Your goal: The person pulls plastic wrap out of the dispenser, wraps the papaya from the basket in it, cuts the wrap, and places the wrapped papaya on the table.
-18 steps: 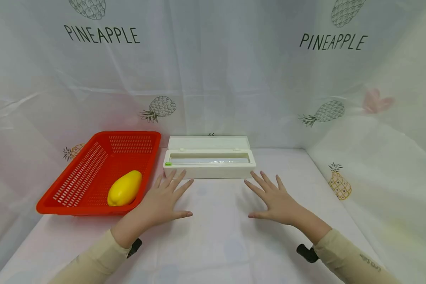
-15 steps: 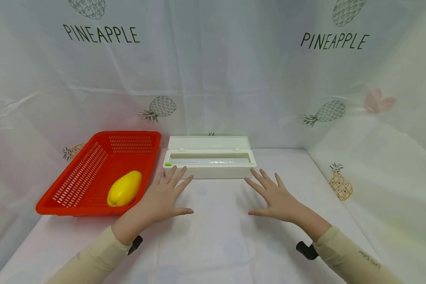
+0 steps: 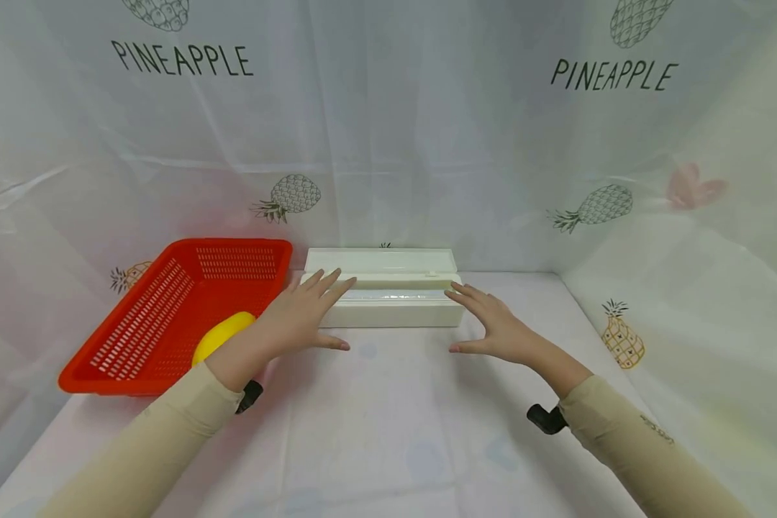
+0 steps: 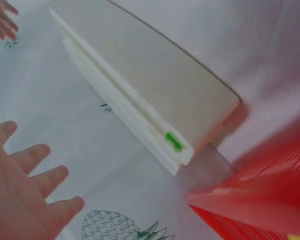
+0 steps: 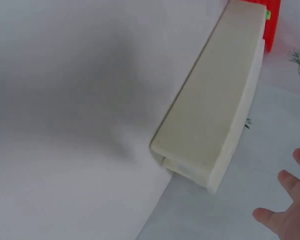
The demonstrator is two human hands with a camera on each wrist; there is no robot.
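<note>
A long white plastic wrap dispenser [image 3: 395,314] stands at the back of the table, lid raised, with shiny film in its slot. Its green slider [image 4: 174,142] shows in the left wrist view; in the head view the left fingers cover that end. My left hand [image 3: 294,316] is over the left end, fingers spread. Over the right end my right hand [image 3: 498,327] reaches inward, fingers extended and thumb apart. Both wrist views show a gap between the fingers and the dispenser. Neither hand holds anything.
To the left sits a red slotted basket [image 3: 168,288] holding a smooth yellow fruit [image 3: 223,334], partly hidden by my left forearm. A pineapple-printed white curtain [image 3: 414,144] hangs directly behind the dispenser. White cloth [image 3: 388,432] covers the table in front.
Both hands have moved forward and up from in front of the dispenser to over its two ends. The left forearm now covers part of the fruit. Dispenser and basket stay put.
</note>
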